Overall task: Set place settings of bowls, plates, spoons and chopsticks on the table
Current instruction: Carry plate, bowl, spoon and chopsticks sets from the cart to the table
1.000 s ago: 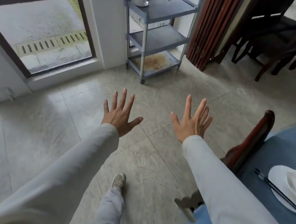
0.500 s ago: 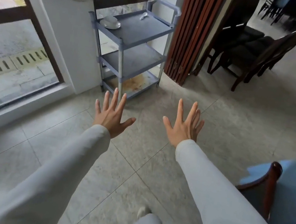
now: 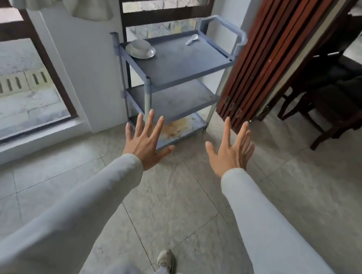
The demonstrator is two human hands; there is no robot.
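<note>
Ahead, both arms reached out over the tiled floor (image 3: pixel 188 204), the left hand (image 3: pixel 145 143) and the right hand (image 3: pixel 230 155) each spread wide with fingers fanned and nothing held. Well beyond the fingertips stood a grey three-shelf cart (image 3: pixel 177 65) against the wall; on its top shelf a white bowl (image 3: pixel 140 45) sat on a white plate (image 3: pixel 149 54) at the near left corner, and a white spoon (image 3: pixel 192 39) lay apart toward the far side. Neither hand touched the cart or any dish.
</note>
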